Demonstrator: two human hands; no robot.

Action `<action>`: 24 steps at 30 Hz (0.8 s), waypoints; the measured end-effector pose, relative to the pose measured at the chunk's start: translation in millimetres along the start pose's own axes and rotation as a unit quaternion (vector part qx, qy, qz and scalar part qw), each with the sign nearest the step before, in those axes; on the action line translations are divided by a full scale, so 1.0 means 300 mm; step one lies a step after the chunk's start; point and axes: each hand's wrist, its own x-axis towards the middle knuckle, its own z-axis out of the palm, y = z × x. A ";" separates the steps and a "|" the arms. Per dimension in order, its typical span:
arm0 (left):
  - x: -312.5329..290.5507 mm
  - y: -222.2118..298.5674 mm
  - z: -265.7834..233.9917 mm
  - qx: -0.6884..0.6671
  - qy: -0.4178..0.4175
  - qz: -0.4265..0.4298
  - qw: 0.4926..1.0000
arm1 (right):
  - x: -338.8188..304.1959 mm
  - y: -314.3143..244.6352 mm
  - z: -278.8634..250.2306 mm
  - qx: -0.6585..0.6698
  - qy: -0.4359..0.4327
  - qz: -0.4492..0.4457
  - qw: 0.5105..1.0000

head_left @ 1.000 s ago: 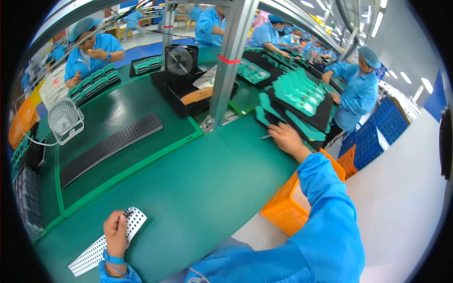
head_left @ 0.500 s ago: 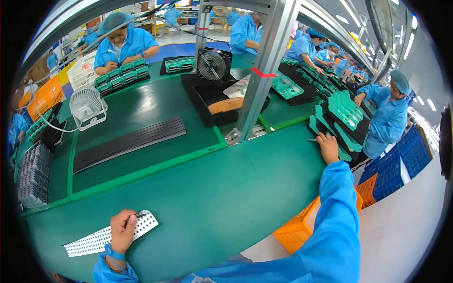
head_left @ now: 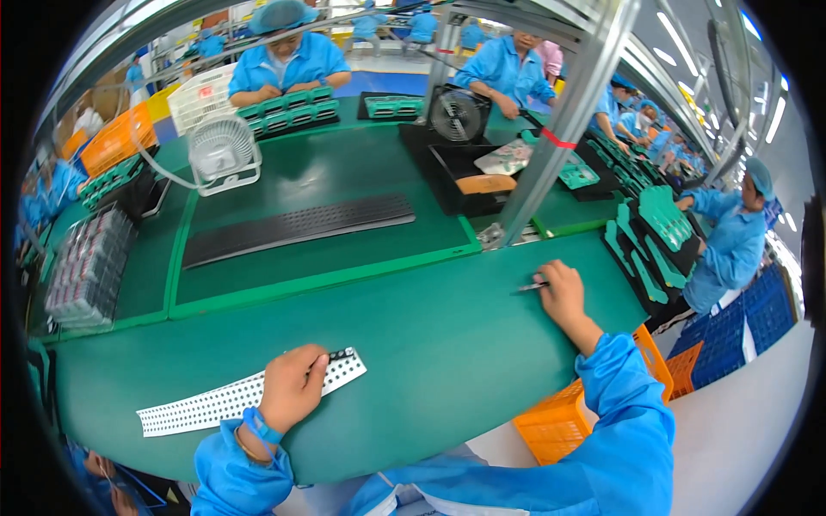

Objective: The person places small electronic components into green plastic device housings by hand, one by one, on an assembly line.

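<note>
A white strip with rows of dark dots [head_left: 198, 414] lies on the green table at the front left. My left hand [head_left: 292, 389] rests over its right part, thumb and fingers closed on a small black piece [head_left: 342, 353]. Farther right, my right hand [head_left: 564, 297] pinches a thin, dark, pointed tool [head_left: 532, 286] whose tip points left; its exact kind is too small to make out. To that hand's right, apart from it, several green trays [head_left: 635, 261] lie on black mats.
Beyond the green ledge lie dark perforated strips [head_left: 301, 229]. A white fan [head_left: 222, 153], stacked clear trays [head_left: 91, 268], a black fan [head_left: 458, 115] and a metal post [head_left: 551, 163] stand around. An orange crate [head_left: 555, 426] sits below the right edge. Co-workers sit opposite and right.
My right hand has drawn back left from the green trays to over the table, carrying the thin tool. The view has swung left; my left hand still holds the black piece over the white strip.
</note>
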 end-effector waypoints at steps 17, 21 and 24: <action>-0.014 -0.010 -0.082 0.029 0.023 -0.058 0.998 | 0.169 -0.932 0.114 0.369 -0.168 -0.314 0.859; -0.016 0.001 -0.095 0.027 0.012 -0.080 0.996 | 0.163 -0.941 0.128 0.398 -0.190 -0.303 0.845; -0.019 -0.012 -0.086 0.023 0.011 -0.068 0.997 | 0.164 -0.934 0.110 0.367 -0.223 -0.313 0.847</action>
